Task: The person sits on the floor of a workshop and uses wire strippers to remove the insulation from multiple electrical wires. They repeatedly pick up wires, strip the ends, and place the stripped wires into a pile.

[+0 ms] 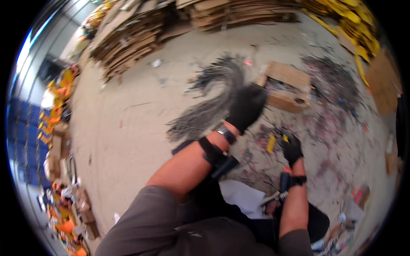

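My left hand [248, 105], in a black glove, is beside the near left side of an open cardboard box [288, 75]. Its fingers are blurred, so I cannot tell whether they hold anything. Just left of it, a long curved bundle of dark grey wires [205, 112] lies on the floor. My right hand [292, 150], also gloved in black, is lower and to the right, with a small yellow object [285, 138] at its fingertips. Next to that hand a yellow strip [271, 143] shows over scattered black and reddish wire scraps [261, 136]. Small dark items fill the box.
A heap of dark wire pieces [336, 76] spreads right of the box. Flattened cardboard stacks [134, 44] line the back, with yellow pieces [352, 25] piled at far right. A white sheet [241, 196] lies by my legs. Cartons and orange items [64, 220] line the left side.
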`<act>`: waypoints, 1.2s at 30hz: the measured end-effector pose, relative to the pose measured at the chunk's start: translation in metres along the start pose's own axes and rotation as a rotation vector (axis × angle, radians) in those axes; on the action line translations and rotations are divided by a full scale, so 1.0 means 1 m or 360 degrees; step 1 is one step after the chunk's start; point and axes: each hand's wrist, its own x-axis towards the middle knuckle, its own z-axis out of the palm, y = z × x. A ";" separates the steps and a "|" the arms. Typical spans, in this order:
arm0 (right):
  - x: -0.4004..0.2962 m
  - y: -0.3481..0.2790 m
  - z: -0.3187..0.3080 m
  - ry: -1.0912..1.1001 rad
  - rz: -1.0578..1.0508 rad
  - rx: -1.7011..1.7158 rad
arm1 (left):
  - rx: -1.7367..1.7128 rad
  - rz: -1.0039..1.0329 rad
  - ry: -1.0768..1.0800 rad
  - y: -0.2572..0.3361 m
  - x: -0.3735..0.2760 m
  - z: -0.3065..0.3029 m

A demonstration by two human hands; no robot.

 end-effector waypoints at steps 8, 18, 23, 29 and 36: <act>-0.060 -0.269 -0.045 -0.0398 0.0139 0.0226 | -0.1091 -0.0748 -0.0011 0.022 -0.045 0.021; -0.099 -0.245 0.006 -0.0167 0.0166 0.0542 | -0.1391 -0.0812 -0.0045 0.028 -0.088 0.060; -0.082 -0.263 -0.049 -0.0236 0.0021 0.0123 | -0.0854 -0.0580 -0.0090 0.045 -0.087 0.050; -0.052 -0.265 -0.107 -0.0098 -0.0188 -0.0760 | -0.1017 -0.0647 -0.0097 0.056 -0.084 0.041; -0.056 -0.237 -0.077 -0.0433 0.0088 -0.0496 | -0.0969 -0.0780 -0.0163 0.057 -0.081 0.041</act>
